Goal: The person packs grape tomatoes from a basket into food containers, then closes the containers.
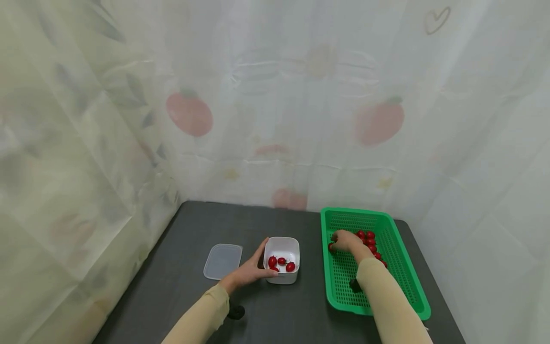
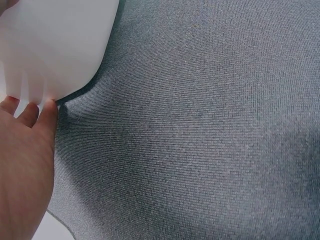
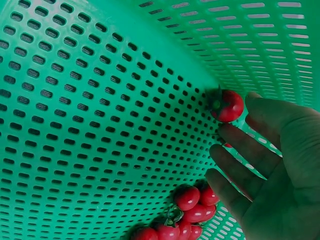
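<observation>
My left hand point(image 1: 251, 270) grips a white square container point(image 1: 282, 277) by its left side, thumb along the near wall and fingers at the far left. In the left wrist view, several fingertips press against the container's wall point(image 2: 60, 45). Several cherry tomatoes point(image 1: 281, 261) lie inside it. My right hand point(image 1: 345, 240) reaches into the green basket point(image 1: 325, 267) near its left wall. In the right wrist view its fingers are extended, with thumb and forefinger close beside a single cherry tomato point(image 3: 231, 106) with a green stem. More cherry tomatoes point(image 3: 187, 198) lie clustered below that hand.
A translucent lid point(image 1: 223, 261) lies flat on the dark table point(image 1: 283, 320), left of the container. The basket stands on the table's right side. A printed curtain point(image 1: 266, 119) hangs behind the table, with another along the left.
</observation>
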Available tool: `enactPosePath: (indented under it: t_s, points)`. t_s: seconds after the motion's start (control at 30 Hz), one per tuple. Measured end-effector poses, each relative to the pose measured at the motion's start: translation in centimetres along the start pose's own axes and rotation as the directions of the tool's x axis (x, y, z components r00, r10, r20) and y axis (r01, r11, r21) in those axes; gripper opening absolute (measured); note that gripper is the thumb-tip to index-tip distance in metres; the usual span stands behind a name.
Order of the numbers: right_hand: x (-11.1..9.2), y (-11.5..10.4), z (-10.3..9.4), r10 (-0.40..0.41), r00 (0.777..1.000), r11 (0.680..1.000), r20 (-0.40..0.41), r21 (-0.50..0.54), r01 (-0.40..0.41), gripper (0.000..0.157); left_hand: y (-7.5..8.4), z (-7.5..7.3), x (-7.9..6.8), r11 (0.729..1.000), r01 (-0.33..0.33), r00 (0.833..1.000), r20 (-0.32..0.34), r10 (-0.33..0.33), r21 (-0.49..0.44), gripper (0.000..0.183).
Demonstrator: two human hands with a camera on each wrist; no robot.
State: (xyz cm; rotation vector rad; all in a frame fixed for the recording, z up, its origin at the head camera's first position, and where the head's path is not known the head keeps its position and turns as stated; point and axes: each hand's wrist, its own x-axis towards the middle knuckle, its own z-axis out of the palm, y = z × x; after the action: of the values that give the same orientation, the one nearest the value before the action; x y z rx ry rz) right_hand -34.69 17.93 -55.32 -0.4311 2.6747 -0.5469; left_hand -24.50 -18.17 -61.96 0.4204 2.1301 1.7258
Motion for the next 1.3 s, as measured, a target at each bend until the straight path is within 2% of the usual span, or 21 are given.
enactPosePath:
  t_s: [0.23,0.97,1.17,1.3]
  points:
    - [0.4,0.2,0.5,0.023,1.000,1.000,-0.008,-0.005,-0.024,0.044,0.1,0.1,0.0,1.000,0.008,1.000,-0.015,-0.007,0.030,0.113]
    - [0.5,0.7,1.3,0.074,0.997,0.996,-0.037,-0.049,-0.076,0.034,0.2,0.4,0.3,0.999,0.006,1.000,-0.023,-0.005,0.048,0.113]
    - [0.2,1.1,1.4,0.056,0.997,0.997,-0.044,-0.054,-0.058,0.032,0.1,0.4,0.4,0.999,-0.002,1.000,-0.013,0.003,0.035,0.113]
    - [-0.4,1.1,0.4,0.013,0.999,0.998,-0.051,-0.066,-0.016,0.036,-0.1,0.3,0.5,1.000,-0.007,1.000,0.000,0.007,0.014,0.113]
